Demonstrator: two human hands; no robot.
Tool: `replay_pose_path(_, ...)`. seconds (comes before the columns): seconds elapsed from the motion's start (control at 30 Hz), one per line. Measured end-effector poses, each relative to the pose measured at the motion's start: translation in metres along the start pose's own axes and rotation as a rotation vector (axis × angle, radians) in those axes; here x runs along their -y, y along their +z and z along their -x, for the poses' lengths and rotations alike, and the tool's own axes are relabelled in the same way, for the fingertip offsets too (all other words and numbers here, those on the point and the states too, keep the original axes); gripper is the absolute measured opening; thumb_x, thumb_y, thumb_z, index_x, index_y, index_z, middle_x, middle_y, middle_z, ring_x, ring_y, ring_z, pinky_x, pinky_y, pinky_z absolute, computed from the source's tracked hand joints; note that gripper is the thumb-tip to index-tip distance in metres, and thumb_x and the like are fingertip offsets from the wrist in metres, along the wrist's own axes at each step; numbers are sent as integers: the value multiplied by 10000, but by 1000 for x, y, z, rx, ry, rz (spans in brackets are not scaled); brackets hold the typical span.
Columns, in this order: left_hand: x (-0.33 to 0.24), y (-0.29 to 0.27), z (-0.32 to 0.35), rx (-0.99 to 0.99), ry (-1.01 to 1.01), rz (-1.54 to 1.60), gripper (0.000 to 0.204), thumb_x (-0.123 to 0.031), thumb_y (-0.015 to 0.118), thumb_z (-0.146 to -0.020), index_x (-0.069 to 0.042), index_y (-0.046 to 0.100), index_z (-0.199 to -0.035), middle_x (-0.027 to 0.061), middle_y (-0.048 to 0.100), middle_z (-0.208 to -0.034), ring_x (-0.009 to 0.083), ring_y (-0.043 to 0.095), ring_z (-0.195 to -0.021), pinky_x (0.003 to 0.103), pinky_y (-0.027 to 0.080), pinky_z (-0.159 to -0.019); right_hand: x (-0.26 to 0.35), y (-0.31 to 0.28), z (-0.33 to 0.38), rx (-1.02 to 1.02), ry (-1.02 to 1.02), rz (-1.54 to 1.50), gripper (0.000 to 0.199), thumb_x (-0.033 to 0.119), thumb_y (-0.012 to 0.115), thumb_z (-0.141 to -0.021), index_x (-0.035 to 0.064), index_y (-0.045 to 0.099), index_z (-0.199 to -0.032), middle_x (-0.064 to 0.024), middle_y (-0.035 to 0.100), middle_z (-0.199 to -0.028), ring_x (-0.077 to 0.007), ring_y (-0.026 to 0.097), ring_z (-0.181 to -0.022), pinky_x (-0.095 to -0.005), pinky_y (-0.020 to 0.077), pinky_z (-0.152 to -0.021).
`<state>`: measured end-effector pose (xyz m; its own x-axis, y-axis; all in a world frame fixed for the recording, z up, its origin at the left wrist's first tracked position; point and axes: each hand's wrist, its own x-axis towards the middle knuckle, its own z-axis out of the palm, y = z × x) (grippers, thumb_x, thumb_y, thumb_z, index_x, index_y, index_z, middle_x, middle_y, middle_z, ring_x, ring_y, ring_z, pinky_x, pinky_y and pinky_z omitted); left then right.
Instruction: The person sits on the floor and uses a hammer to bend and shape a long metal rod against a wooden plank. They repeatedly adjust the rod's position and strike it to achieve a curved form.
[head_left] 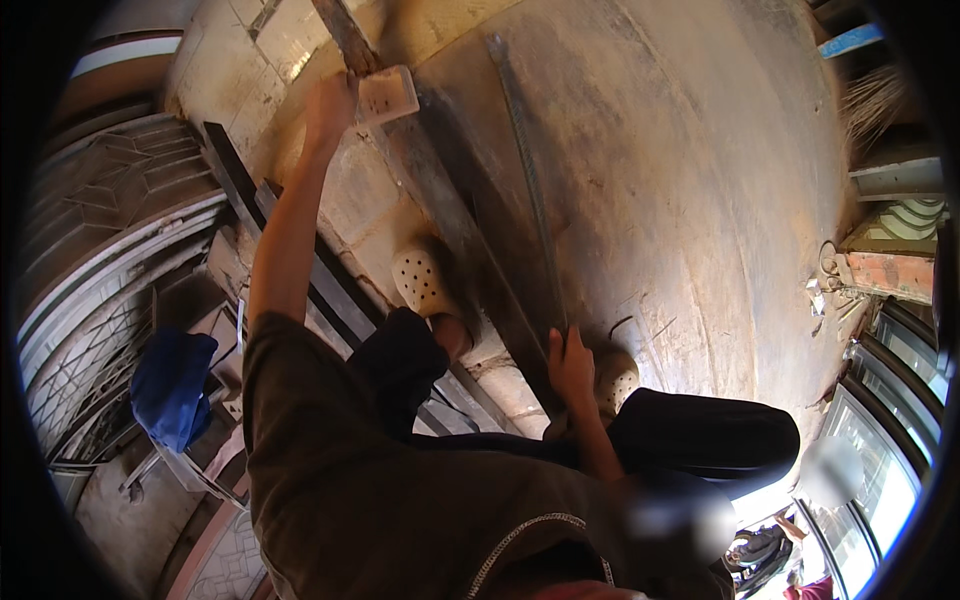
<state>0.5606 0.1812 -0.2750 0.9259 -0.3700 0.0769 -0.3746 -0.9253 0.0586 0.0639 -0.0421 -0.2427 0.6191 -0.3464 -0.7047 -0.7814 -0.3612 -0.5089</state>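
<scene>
Far out to the left, my left hand (330, 108) is closed at the edge of a small pale, see-through square container (388, 95). The container lies over a long dark beam (430, 180) on the ground. My right hand (572, 372) is low, close to my right shoe, its fingers closed round the near end of a long thin ribbed metal rod (527, 160). From there the rod runs away across the floor, beside the beam. The fingertips of my left hand are partly hidden.
My perforated clogs (420, 280) stand on either side of the beam. Dark metal bars (330, 280) lie left of it. Ornamental metal grilles (120, 180) and a blue cloth (172, 385) are at the left. Glass-paned frames (860, 455) stand at the right; a small curved rod (622, 322) lies nearby.
</scene>
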Motion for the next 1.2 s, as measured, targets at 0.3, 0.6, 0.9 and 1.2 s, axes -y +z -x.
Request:
replay_pose_path(0.3, -2, 5, -25, 116, -129, -2, 424, -333, 452, -936, 18, 669, -836, 270, 644, -797, 434, 642, -786, 506, 502, -713, 6, -1, 6, 10, -14, 2, 385, 411, 443, -970, 31, 501, -989, -289, 612, -706, -510, 592, -703, -594, 430, -638)
replay_pose_path(0.6, -6, 4, -25, 24, -187, -29, 370, -282, 496, -917, 21, 681, -813, 283, 645, -827, 437, 644, -819, 502, 507, -741, 3, -3, 11, -32, -39, 3, 383, 422, 447, -965, 43, 494, -987, -298, 617, -729, -510, 596, -727, -599, 435, -659)
replay_pose_path(0.9, 28, 26, -32, 99, -278, 1, 354, -275, 526, -893, 34, 679, -812, 282, 648, -810, 423, 654, -803, 499, 511, -726, 6, 6, 13, 7, -26, 15, 424, 433, 447, -963, 15, 504, -1013, -308, 617, -738, -521, 591, -740, -597, 440, -670)
replay_pose_path(1.2, 11, 4, -19, 141, -191, -21, 459, -371, 475, -925, 32, 678, -843, 280, 641, -805, 440, 639, -796, 497, 511, -729, -2, 5, 15, -64, -75, 14, 433, 435, 452, -963, 9, 529, -952, -308, 602, -703, -516, 590, -714, -595, 432, -632)
